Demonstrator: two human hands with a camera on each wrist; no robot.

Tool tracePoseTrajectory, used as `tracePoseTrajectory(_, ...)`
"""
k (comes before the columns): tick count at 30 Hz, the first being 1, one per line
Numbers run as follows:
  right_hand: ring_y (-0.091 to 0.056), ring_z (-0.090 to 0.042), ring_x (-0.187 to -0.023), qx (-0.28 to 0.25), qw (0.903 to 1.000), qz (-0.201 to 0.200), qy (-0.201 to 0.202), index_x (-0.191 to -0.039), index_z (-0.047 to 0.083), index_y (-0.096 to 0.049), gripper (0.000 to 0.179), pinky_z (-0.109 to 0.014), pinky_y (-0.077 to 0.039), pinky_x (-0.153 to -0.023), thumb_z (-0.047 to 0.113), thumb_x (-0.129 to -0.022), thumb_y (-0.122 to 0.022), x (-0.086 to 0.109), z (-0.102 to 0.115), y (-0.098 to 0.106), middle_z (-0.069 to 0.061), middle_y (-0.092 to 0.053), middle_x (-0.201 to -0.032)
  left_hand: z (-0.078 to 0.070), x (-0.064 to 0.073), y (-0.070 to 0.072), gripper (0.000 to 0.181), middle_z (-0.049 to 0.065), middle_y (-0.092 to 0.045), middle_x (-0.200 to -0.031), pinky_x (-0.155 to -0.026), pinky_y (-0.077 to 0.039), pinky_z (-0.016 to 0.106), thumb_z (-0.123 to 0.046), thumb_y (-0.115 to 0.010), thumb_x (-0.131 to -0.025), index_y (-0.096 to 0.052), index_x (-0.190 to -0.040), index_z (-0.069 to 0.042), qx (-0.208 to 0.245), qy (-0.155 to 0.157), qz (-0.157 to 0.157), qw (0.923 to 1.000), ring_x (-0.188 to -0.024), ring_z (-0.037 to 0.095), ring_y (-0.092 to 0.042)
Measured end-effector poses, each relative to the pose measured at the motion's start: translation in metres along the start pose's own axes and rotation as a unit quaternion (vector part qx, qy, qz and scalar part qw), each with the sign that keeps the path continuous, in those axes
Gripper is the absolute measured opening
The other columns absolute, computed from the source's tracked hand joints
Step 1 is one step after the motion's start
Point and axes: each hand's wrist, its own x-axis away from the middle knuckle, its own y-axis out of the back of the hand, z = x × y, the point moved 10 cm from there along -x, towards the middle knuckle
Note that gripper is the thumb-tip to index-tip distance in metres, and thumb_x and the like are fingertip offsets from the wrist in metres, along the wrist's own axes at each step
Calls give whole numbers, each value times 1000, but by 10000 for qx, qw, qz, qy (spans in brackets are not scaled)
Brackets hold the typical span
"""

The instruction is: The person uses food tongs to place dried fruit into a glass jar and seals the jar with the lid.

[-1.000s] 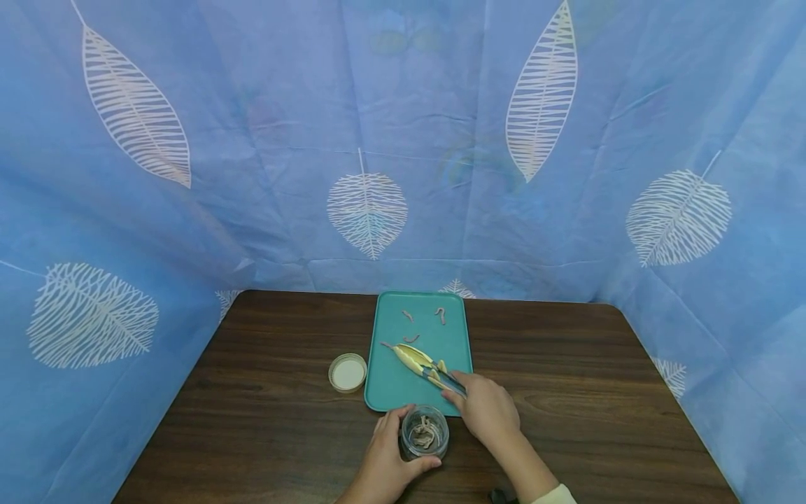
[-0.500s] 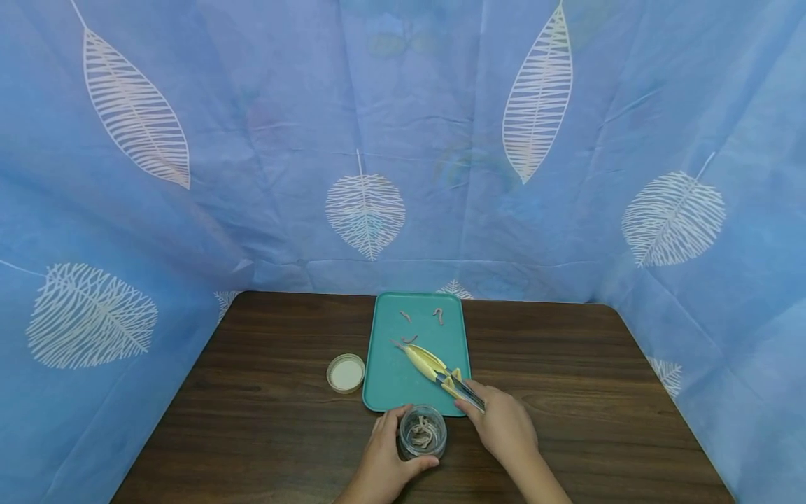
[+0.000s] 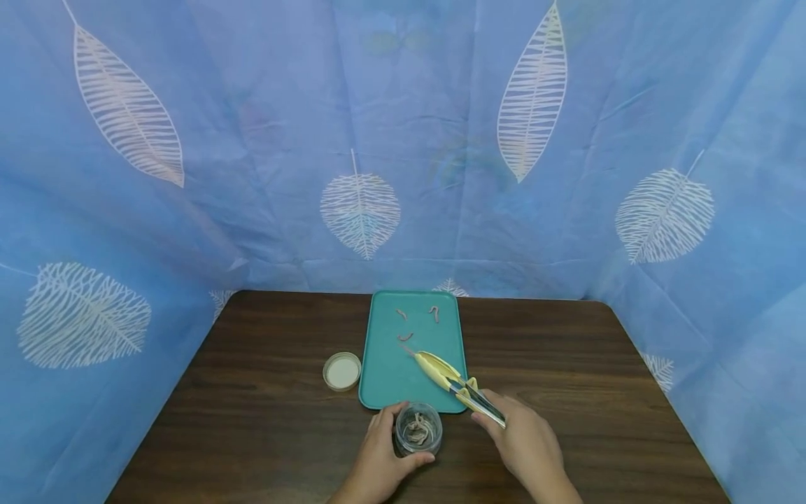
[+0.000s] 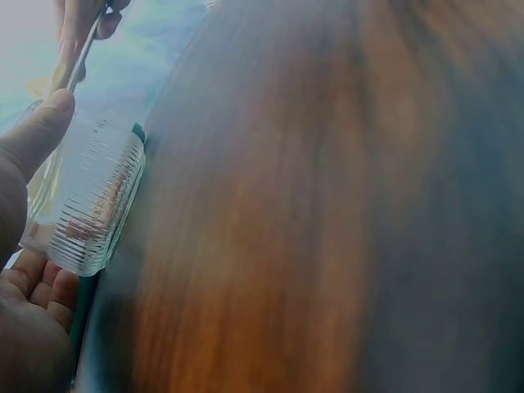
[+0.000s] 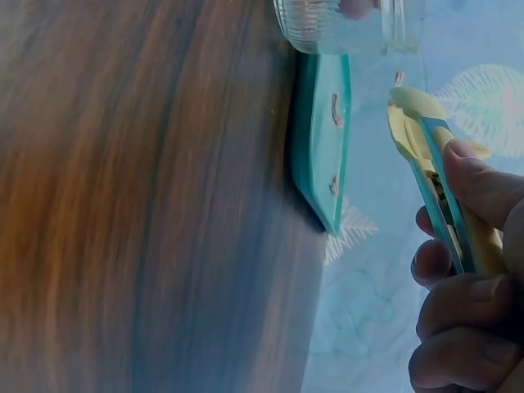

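Observation:
My left hand holds a clear ribbed glass jar, its thumb and fingers curled around the sides. Greyish worm-like strips lie inside the jar. In my right hand is a pair of tongs with yellow tips and metal handles, pinched nearly together. A thin pinkish worm-like piece sticks out from the tips. The right wrist view shows the tongs raised above the level of the tray, near the jar but apart from it.
Behind the jar lies a teal tray bearing pinkish worm-like pieces. A round lid with a white inside rests left of the tray. The brown wooden table ends at a blue leaf-patterned cloth.
My right hand has moved right and nearer to me, bringing the tongs and the pinkish piece along. The left hand stays around the jar. The whole view shifts slightly left.

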Motion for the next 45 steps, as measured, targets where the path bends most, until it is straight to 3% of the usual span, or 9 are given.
tracePoseTrajectory(7,-78,-39,-112,-41,9999,88,-89,-142,24,-73,52,-59,-63,-85,43,-95,-82,16,-11,8,-17,-77,-134,2,1,-2,95,12,-60,-148,-112,-52,58,-50,-96,-79,-51,-152,-8,47,39,48,10000,-136,35,-57)
tracePoseTrajectory(10,-74,-21,-83,-125,9991,249,-325,-144,27,-72,53,-39,-59,-67,42,-95,-82,23,-19,9,-4,-81,-106,2,2,-1,95,12,-59,-149,-112,-52,59,-49,-96,-79,-51,-152,-7,57,25,56,10000,-137,36,-57)
tracePoseTrajectory(14,-40,-9,-58,-143,9976,425,-520,-145,32,-71,54,-25,-34,-52,42,-94,-83,32,-28,12,8,-51,-77,1,2,-1,96,11,-59,-150,-113,-52,59,-50,-96,-79,-51,-152,-8,38,1,51,10000,-137,36,-57)
tracePoseTrajectory(26,-40,-8,-57,327,9964,666,-407,-146,34,-70,57,-27,-35,-53,44,-92,-84,48,-37,17,13,-56,-81,1,0,-1,95,12,-60,-150,-114,-52,56,-53,-95,-79,-52,-151,-9,-57,-54,-66,9999,-138,35,-57)
tracePoseTrajectory(45,-38,2,-60,819,9926,892,-65,-135,40,-73,52,-23,-35,-54,57,-87,-85,63,-51,14,23,-49,-80,0,1,-1,96,13,-59,-150,-113,-52,57,-53,-94,-80,-50,-152,-7,-66,-63,-4,10000,-138,36,-57)
